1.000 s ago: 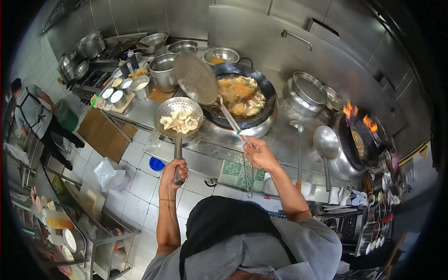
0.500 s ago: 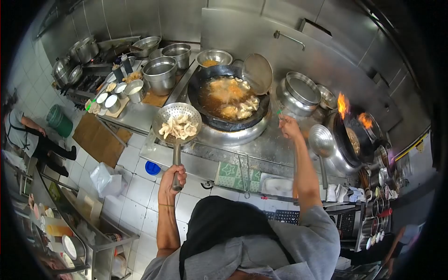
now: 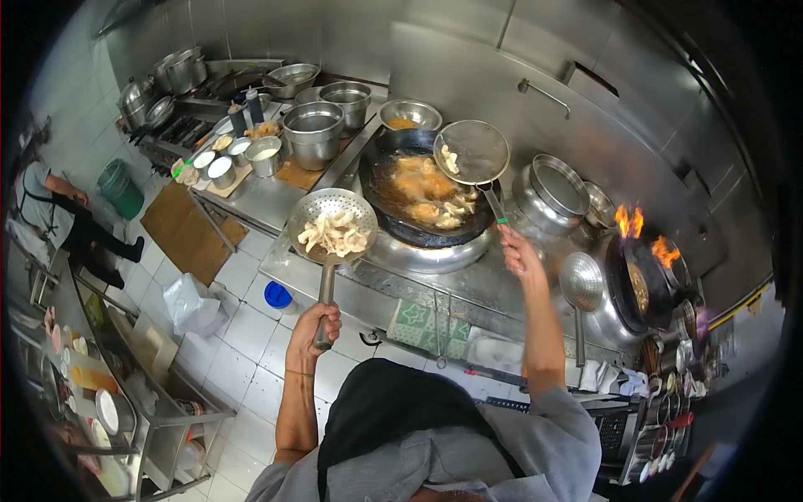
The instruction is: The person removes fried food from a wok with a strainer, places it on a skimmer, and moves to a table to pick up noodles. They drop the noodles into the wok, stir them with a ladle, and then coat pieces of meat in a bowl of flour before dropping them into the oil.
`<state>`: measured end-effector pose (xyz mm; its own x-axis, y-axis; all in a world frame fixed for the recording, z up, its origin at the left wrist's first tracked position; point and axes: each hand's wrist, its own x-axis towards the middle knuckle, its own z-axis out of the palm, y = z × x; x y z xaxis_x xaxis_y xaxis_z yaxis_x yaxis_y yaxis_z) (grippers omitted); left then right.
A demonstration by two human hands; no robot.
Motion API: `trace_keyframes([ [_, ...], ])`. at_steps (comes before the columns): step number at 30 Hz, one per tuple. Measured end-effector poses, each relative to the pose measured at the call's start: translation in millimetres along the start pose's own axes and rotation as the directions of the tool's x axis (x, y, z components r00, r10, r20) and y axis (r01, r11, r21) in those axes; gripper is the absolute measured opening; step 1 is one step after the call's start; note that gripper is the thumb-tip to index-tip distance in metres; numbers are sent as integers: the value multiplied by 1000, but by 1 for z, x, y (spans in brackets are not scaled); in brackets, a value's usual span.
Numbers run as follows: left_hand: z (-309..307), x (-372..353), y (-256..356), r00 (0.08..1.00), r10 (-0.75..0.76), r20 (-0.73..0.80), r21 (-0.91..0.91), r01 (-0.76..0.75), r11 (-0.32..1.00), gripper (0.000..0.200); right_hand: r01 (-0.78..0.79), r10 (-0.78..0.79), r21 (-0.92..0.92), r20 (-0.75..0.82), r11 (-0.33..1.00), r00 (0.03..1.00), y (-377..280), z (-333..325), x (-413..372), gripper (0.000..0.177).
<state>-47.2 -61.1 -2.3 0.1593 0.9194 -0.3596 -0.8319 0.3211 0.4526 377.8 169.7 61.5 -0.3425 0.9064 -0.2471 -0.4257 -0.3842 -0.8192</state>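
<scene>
My left hand (image 3: 317,325) is closed round the handle of a perforated ladle (image 3: 328,266), whose bowl holds a pile of pale fried pieces (image 3: 335,233). The ladle is held in front of the stove, left of the wok. My right hand (image 3: 519,253) grips the green-banded handle of a round mesh strainer (image 3: 481,151). A few pale pieces (image 3: 450,159) lie in the strainer, which is over the right rear part of a black wok (image 3: 374,186). Golden and pale pieces (image 3: 425,186) sit in the wok's bubbling oil.
Steel pots (image 3: 313,134) and small containers (image 3: 222,172) stand at the left. A second perforated ladle (image 3: 580,282) rests on the right counter. Flames (image 3: 629,222) rise beside another wok (image 3: 626,289). A person (image 3: 60,205) is at the far left.
The strainer has turned from edge-up at the wok's rear to face upward, with pale pieces now visible in it. The camera view has shifted slightly, and the left ladle still holds its pieces.
</scene>
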Motion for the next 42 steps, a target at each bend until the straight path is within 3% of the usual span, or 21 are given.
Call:
trace_keyframes([
  [5,9,4,5,999,3,-47,46,-1,999,7,-31,31,-90,-1,995,1000,0,32,-32,32],
  [7,14,5,5,997,27,-66,113,-19,993,7,-68,75,-203,25,977,997,2,57,-50,34],
  [13,12,11,6,998,22,-65,94,-16,995,6,-107,161,-372,117,922,980,27,105,-72,43],
  [16,6,14,4,998,18,-58,60,-15,998,6,93,-50,-605,88,790,995,31,107,-73,34],
  [17,4,14,3,997,29,-64,51,-26,998,7,91,-56,-607,76,789,996,32,96,-64,34],
  [19,5,11,1,998,17,-67,39,-14,999,6,371,-499,-867,172,332,849,35,59,-33,31],
  [20,8,8,1,995,38,-88,47,-34,998,7,365,-505,-871,163,330,847,31,47,-20,31],
  [22,5,7,0,993,64,-97,46,-60,997,8,167,-606,-972,33,166,795,26,25,1,29],
  [23,4,7,0,994,61,-93,46,-56,997,8,164,-608,-973,30,165,793,31,11,8,29],
  [25,2,6,1,994,44,-95,29,-41,999,7,297,-768,-928,357,-226,531,34,15,8,33],
  [26,-1,5,1,994,48,-95,25,-46,999,7,205,-673,-955,8,215,740,41,15,-1,34],
  [27,-5,6,0,997,42,-60,27,-41,999,7,12,-402,-808,-280,589,872,40,54,-28,35],
  [29,-8,3,-1,999,35,-39,24,-34,999,7,-106,-206,-685,-358,721,911,59,87,-55,38],
  [30,-5,3,-1,997,39,-59,19,-38,999,6,-114,-197,-683,-361,722,912,62,105,-64,38],
  [32,-4,2,-2,996,21,-87,22,-19,1000,6,-127,15,-330,-323,935,946,68,135,-88,38],
  [33,-4,3,-2,996,23,-81,20,-22,1000,6,-137,23,-316,-339,939,941,65,148,-96,38],
  [36,-5,4,-2,998,-4,-64,5,5,1000,7,-171,165,1,-271,985,948,42,169,-100,31],
  [37,-4,6,-2,999,-18,-47,-22,17,1000,7,-168,163,6,-277,986,947,37,161,-99,31],
  [39,-1,8,-2,999,-27,-36,-23,26,999,7,-230,254,288,-49,930,966,26,141,-98,28],
  [42,1,7,-4,999,-27,-36,-25,26,999,8,-248,273,331,-31,911,962,5,135,-115,25],
])
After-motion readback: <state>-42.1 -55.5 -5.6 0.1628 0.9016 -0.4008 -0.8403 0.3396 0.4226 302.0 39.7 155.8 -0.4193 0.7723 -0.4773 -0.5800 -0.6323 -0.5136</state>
